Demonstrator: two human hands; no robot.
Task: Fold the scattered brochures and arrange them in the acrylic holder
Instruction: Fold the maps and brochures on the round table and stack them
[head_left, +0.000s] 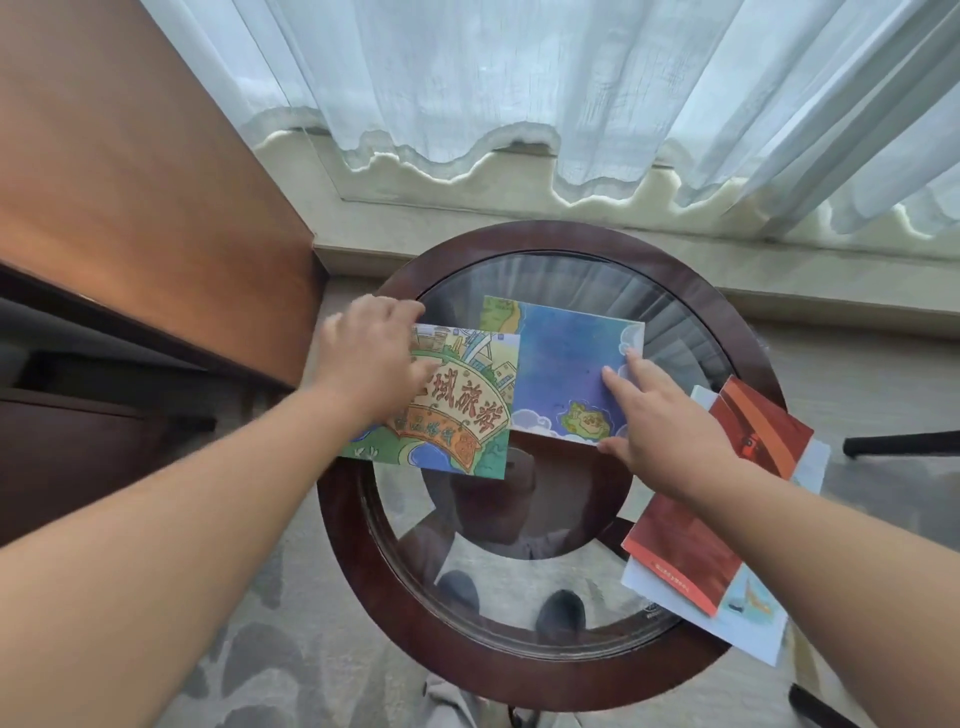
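Note:
A colourful map brochure lies on the round glass table. Its left panel, green with red lettering, is folded over and lifted at the table's left edge. My left hand grips that panel at its left side. My right hand presses flat on the blue right panel, fingers spread. A red brochure lies on a pale brochure at the table's right edge, partly under my right forearm. No acrylic holder is in view.
A wooden desk stands close on the left. Sheer curtains hang behind the table. Dark furniture legs show on the right. My shoes are visible through the glass.

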